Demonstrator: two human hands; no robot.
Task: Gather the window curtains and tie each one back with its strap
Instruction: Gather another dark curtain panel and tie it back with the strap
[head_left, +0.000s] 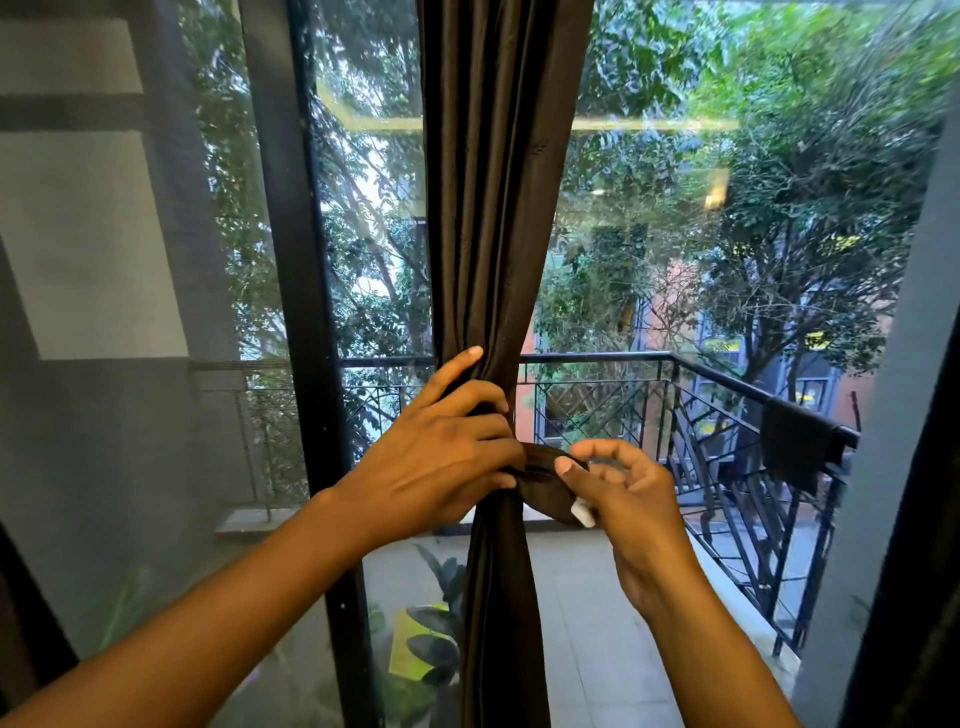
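A dark brown curtain (488, 208) hangs in front of the window, bunched into a narrow waist at mid-height. My left hand (441, 452) grips the gathered folds at that waist, its index finger stretched up along the cloth. A matching dark strap (543, 486) loops out to the right of the waist, with a small white tab at its end. My right hand (618, 483) pinches the strap near that tab between thumb and fingers. Where the strap passes behind the curtain is hidden.
A black window frame post (311, 312) stands just left of the curtain. Through the glass are a balcony with a black railing (701, 395), a dark cloth draped over it, potted plants (431, 639) on the floor and trees beyond. Another dark curtain edge (914, 597) shows at far right.
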